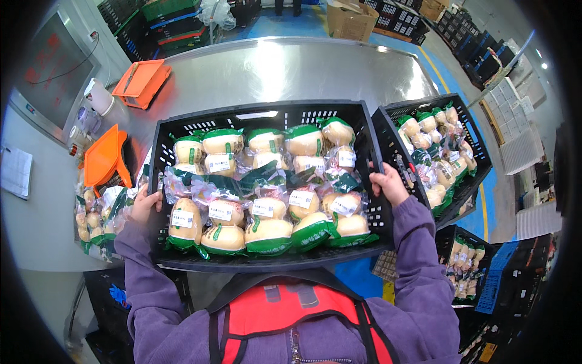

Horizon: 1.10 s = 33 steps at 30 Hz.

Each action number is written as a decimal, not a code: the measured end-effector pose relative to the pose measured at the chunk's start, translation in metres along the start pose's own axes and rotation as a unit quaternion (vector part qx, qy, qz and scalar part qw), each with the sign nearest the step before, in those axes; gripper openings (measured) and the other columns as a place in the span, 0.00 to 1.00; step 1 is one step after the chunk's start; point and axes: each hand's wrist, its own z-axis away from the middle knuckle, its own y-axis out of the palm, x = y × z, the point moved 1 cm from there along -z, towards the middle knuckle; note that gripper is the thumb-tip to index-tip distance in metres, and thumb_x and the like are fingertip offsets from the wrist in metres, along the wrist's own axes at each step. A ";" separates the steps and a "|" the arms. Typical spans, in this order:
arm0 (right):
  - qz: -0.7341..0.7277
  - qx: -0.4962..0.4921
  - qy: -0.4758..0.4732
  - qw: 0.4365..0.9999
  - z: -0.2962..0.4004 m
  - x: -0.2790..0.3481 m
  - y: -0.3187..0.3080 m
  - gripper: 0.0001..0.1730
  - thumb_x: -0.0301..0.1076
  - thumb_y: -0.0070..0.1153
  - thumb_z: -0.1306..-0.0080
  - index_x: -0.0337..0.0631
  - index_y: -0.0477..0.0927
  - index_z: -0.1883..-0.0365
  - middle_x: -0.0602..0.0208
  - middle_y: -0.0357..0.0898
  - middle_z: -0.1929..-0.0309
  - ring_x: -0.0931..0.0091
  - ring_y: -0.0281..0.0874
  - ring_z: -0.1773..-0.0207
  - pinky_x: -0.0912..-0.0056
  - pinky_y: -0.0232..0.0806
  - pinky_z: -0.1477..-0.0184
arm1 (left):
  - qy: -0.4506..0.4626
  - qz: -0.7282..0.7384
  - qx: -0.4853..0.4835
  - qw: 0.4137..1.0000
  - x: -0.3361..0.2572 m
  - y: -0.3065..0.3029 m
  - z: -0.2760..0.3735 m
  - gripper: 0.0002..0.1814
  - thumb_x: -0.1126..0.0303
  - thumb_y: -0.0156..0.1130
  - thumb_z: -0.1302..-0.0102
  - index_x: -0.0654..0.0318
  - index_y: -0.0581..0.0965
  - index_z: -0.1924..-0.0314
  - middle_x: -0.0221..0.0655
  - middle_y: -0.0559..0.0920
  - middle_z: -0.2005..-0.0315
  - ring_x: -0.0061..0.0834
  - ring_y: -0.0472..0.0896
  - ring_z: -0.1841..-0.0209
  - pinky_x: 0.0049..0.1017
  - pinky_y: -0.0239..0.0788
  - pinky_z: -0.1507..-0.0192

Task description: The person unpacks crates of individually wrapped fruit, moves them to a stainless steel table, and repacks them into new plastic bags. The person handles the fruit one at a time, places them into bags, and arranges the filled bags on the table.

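A black plastic crate (273, 263) is right in front of me, between my arms. My left hand (146, 204) grips its left end wall, and my right hand (387, 183) has its fingers through the handle opening on the right end. Inside lie two rows of bagged potatoes (268, 232), or similar pale tubers, in clear plastic bags with green ends and white labels. Some bags bear printed flowers and writing. Both hands are partly hidden where the fingers curl into the crate.
A steel table (213, 77) extends beyond the crate. Orange plastic trays (101, 157) and more bagged produce (93, 223) are at left. A second filled black crate (484, 170) adjoins at right, with another crate (448, 236) lower down. Stacked crates and a cardboard box (352, 22) stand behind.
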 end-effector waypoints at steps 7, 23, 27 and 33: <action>0.018 -0.026 -0.035 0.999 0.062 0.012 0.018 0.17 0.25 0.52 0.35 0.37 0.68 0.49 0.75 0.66 0.81 0.84 0.62 0.83 0.80 0.55 0.81 | 0.038 -0.024 0.023 0.999 0.016 -0.018 -0.010 0.05 0.71 0.54 0.37 0.63 0.71 0.63 0.26 0.73 0.82 0.18 0.70 0.83 0.18 0.61 0.80; -0.053 -0.248 0.003 0.967 0.272 -0.066 0.101 0.18 0.28 0.52 0.35 0.38 0.68 0.47 0.75 0.67 0.79 0.83 0.63 0.83 0.79 0.56 0.81 | 0.021 -0.067 0.229 0.971 -0.013 -0.021 -0.065 0.19 0.77 0.53 0.40 0.63 0.69 0.47 0.27 0.72 0.80 0.17 0.70 0.82 0.19 0.63 0.78; -0.104 -0.305 0.015 0.947 0.318 -0.099 0.135 0.18 0.28 0.52 0.34 0.38 0.67 0.47 0.74 0.67 0.79 0.83 0.62 0.82 0.79 0.56 0.81 | 0.018 -0.074 0.281 0.957 -0.026 -0.012 -0.062 0.20 0.76 0.54 0.40 0.65 0.70 0.46 0.26 0.73 0.81 0.17 0.69 0.82 0.18 0.60 0.79; -0.135 -0.367 -0.032 0.920 0.360 -0.149 0.176 0.19 0.28 0.52 0.35 0.35 0.67 0.47 0.73 0.68 0.79 0.83 0.63 0.83 0.79 0.56 0.81 | 0.019 -0.050 0.326 0.944 -0.033 0.002 -0.073 0.21 0.72 0.56 0.40 0.67 0.67 0.46 0.26 0.71 0.81 0.17 0.69 0.83 0.18 0.62 0.80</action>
